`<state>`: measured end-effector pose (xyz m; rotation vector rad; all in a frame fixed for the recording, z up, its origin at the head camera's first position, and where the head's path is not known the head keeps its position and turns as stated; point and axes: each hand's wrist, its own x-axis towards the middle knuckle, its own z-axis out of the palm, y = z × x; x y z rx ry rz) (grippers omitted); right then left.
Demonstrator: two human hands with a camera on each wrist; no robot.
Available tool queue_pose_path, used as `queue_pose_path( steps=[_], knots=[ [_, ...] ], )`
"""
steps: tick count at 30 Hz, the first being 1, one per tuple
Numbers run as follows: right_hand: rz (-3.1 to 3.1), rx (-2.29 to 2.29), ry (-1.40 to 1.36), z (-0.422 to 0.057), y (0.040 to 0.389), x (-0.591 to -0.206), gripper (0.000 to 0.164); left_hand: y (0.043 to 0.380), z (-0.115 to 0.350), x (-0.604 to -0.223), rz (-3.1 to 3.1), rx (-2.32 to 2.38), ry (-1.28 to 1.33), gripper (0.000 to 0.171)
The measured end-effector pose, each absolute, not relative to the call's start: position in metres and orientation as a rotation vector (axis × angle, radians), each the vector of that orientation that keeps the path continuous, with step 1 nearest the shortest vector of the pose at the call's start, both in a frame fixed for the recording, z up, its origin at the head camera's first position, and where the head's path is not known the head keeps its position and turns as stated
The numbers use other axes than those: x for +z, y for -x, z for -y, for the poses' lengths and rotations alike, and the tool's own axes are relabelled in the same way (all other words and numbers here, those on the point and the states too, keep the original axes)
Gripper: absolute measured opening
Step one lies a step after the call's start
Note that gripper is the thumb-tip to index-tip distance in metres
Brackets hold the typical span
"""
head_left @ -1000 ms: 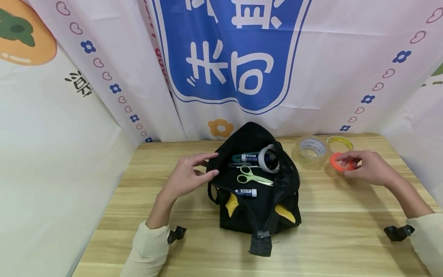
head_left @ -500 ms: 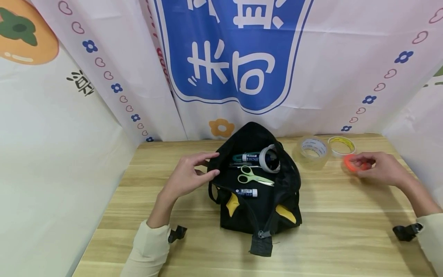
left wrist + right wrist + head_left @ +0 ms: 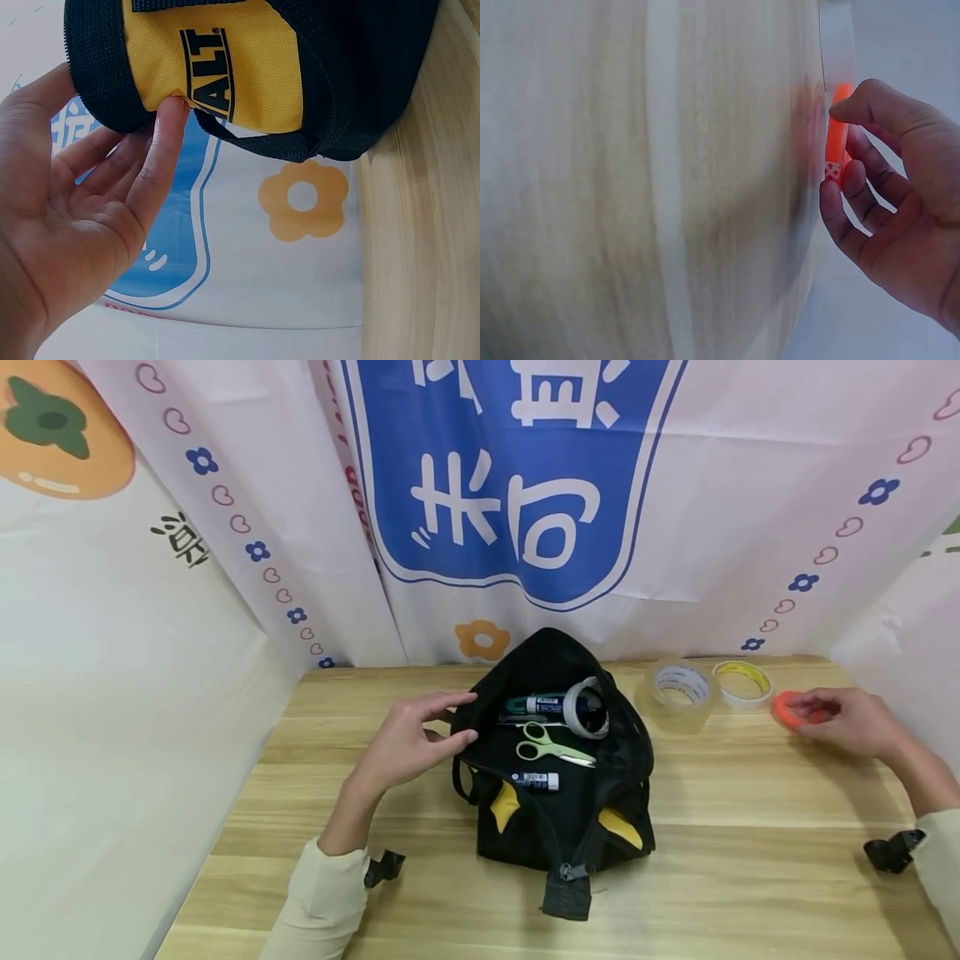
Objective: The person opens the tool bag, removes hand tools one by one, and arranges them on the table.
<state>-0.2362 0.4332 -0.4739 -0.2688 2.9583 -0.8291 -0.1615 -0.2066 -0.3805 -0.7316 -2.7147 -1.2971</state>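
Observation:
A black bag [image 3: 517,847] with yellow patches stands unzipped on the table. My left hand [image 3: 412,739] holds its left rim; in the left wrist view one fingertip dents the yellow side while another finger reaches the zip edge. Inside lie green-handled scissors [image 3: 536,742], a glue stick [image 3: 536,781], another similar tube [image 3: 545,704] and a grey-white ring [image 3: 572,710]. At the table's right, my right hand [image 3: 858,722] pinches an orange tape roll [image 3: 787,708] between thumb and fingers. In the right wrist view, that orange roll [image 3: 837,135] appears edge-on, close to the tabletop.
Left of the orange roll are a wide clear tape roll [image 3: 678,685] and a thinner roll with a yellow inside [image 3: 742,681]. A printed cloth [image 3: 697,568] hangs behind the wooden table [image 3: 720,868], with white cloth at both sides.
My right hand has carried the orange tape roll rightward, from in front of the thinner roll to its right side. The left hand stays at the bag's rim.

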Motion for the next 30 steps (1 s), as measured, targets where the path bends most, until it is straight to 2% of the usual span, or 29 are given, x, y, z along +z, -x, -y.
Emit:
queue_pose_path(
  steps=[9, 14, 19, 24, 30],
  knots=[
    [-2.908, -0.764, 0.221, -0.439, 0.24, -0.476, 0.051, 0.16, 0.206, -0.381, 2.723, -1.303, 0.733, 0.047],
    [-2.943, -0.737, 0.237, -0.43, 0.238, -0.47, 0.044, 0.161, 0.205, -0.381, 2.717, -1.308, 0.739, 0.047],
    [-3.03, -0.787, 0.358, -0.401, 0.236, -0.457, 0.036, 0.161, 0.205, -0.381, 2.713, -1.31, 0.737, 0.047],
    [-3.075, -0.919, 0.52, -0.364, 0.236, -0.439, 0.036, 0.161, 0.206, -0.381, 2.715, -1.303, 0.73, 0.047],
    [-3.041, -0.985, 0.553, -0.317, 0.231, -0.408, 0.036, 0.161, 0.206, -0.381, 2.712, -1.299, 0.729, 0.047]
  ],
)
